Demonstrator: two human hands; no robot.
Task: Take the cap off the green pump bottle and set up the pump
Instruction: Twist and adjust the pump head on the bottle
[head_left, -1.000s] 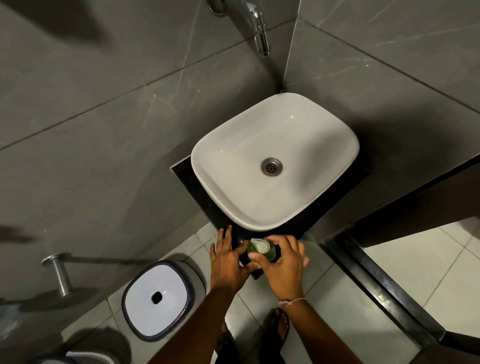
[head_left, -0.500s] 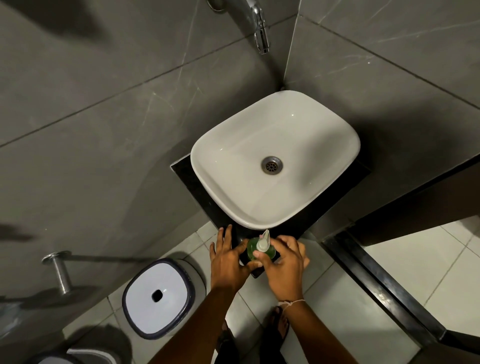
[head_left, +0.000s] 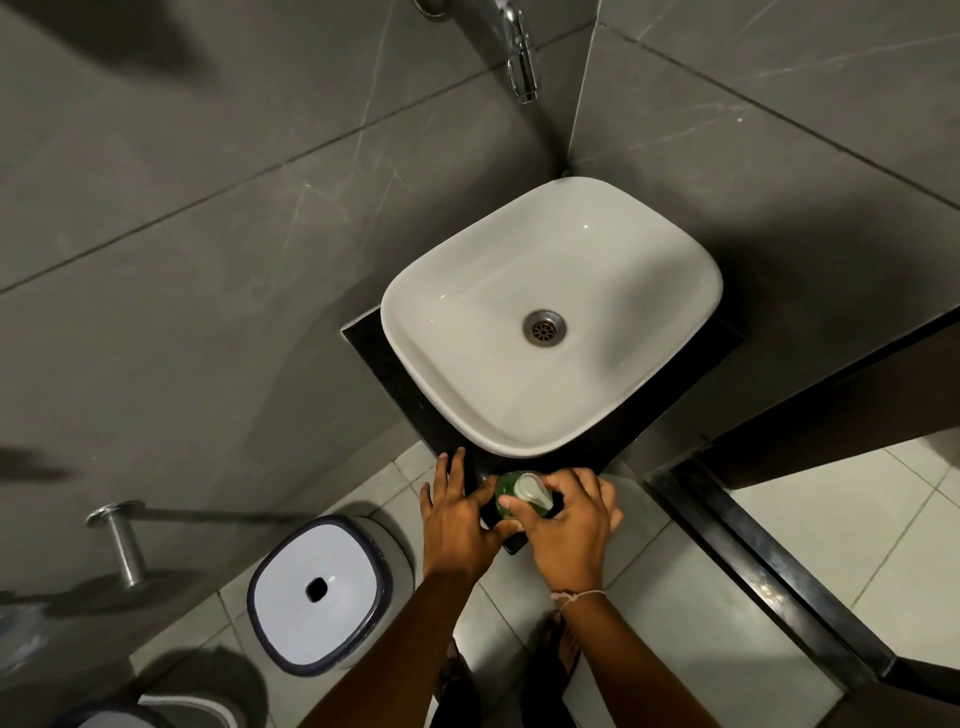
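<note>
The green pump bottle (head_left: 506, 500) stands on the front corner of the black counter (head_left: 400, 384), seen from straight above. Its white pump head (head_left: 531, 492) sits on top, nozzle pointing toward the lower right. My right hand (head_left: 566, 530) wraps the bottle from the right, thumb and fingers pinching the pump head. My left hand (head_left: 460, 514) rests against the bottle's left side, thumb under it and fingers stretched toward the sink. The bottle's body is mostly hidden by both hands.
A white basin (head_left: 550, 317) with a metal drain (head_left: 544, 327) fills the counter behind the bottle, under a chrome tap (head_left: 521, 62). A white-lidded bin (head_left: 319, 590) stands on the tiled floor at left. Grey walls close in at left and back; a dark door frame (head_left: 769, 561) runs at right.
The pump nozzle has swung from pointing up toward the sink to pointing lower right as my right hand turned it. My left hand stayed against the bottle.
</note>
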